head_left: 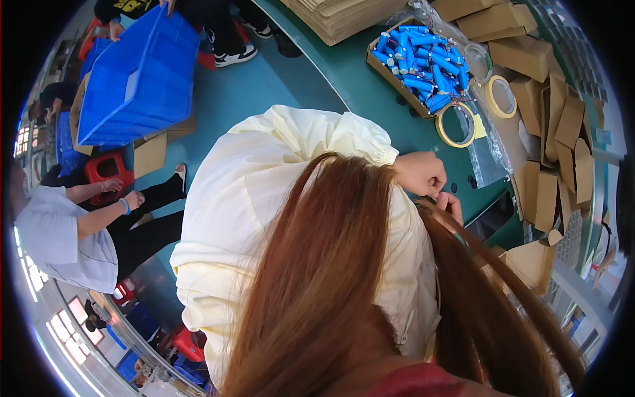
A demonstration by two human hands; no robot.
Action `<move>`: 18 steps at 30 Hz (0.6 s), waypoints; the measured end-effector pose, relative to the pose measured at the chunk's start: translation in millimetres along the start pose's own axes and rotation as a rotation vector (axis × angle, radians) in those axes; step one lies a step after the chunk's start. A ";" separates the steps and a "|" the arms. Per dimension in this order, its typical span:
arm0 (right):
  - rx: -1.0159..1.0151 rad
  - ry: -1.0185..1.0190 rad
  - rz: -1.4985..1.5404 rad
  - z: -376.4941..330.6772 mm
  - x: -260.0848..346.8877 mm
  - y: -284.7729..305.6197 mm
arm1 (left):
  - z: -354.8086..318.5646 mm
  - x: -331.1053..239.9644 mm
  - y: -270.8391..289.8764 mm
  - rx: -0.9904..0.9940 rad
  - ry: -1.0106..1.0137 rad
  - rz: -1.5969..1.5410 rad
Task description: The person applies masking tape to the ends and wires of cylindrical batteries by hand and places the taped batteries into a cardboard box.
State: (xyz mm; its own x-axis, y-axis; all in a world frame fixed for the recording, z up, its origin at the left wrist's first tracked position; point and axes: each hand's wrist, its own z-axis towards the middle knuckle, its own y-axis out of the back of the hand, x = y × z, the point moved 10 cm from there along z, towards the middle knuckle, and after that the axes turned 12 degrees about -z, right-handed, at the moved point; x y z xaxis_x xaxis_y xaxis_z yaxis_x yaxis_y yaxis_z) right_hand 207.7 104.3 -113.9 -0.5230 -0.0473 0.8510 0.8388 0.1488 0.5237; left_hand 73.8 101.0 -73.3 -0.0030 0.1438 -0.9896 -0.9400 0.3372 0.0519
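Note:
My left hand (pixel 420 173), coming out of a cream sleeve, is closed with its fingers curled in over the green table. Close against it lies my right hand (pixel 450 206), its fingers bent toward the left fingertips. Long hair hides much of the right hand and its arm. Whatever the fingers pinch is too small or too covered to make out. Nearest to them on the table are a roll of yellowish tape (pixel 456 141) and a clear plastic bag (pixel 488 159). Behind these stands a cardboard tray (pixel 397 81) full of blue wrapped battery packs (pixel 423 63) with thin wires.
Another tape roll (pixel 514 96) lies farther right, before a heap of small brown boxes (pixel 552 126). A stack of flat cardboard (pixel 337 16) sits at the far edge. On the left, a person holds a big blue crate (pixel 142 86); a seated person (pixel 73 228) is nearer.

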 end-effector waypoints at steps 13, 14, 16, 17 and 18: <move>0.016 0.017 0.180 -3.7 0.0 1.0 | 0.5 -8.8 -3.4 0.006 -0.029 0.093; 0.051 0.046 0.186 -2.1 9.2 1.0 | 2.4 -12.0 0.4 0.028 -0.026 0.069; 0.037 -0.005 0.219 -2.4 23.2 1.9 | 7.2 -6.3 0.6 0.094 0.053 -0.030; 0.050 -0.013 0.254 -1.8 22.3 -0.2 | 8.7 -7.4 1.4 0.128 0.102 0.042; 0.068 -0.010 0.260 -0.6 32.4 0.5 | 6.4 -10.1 5.2 0.118 0.101 -0.075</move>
State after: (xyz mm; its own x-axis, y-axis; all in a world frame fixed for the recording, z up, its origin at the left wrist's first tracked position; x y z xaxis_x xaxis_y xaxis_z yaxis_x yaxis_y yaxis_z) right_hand 191.3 102.2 -86.0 -0.2933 0.0105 0.9560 0.9330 0.2211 0.2838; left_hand 71.1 107.3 -62.2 0.0258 0.0217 -0.9994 -0.8925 0.4509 -0.0133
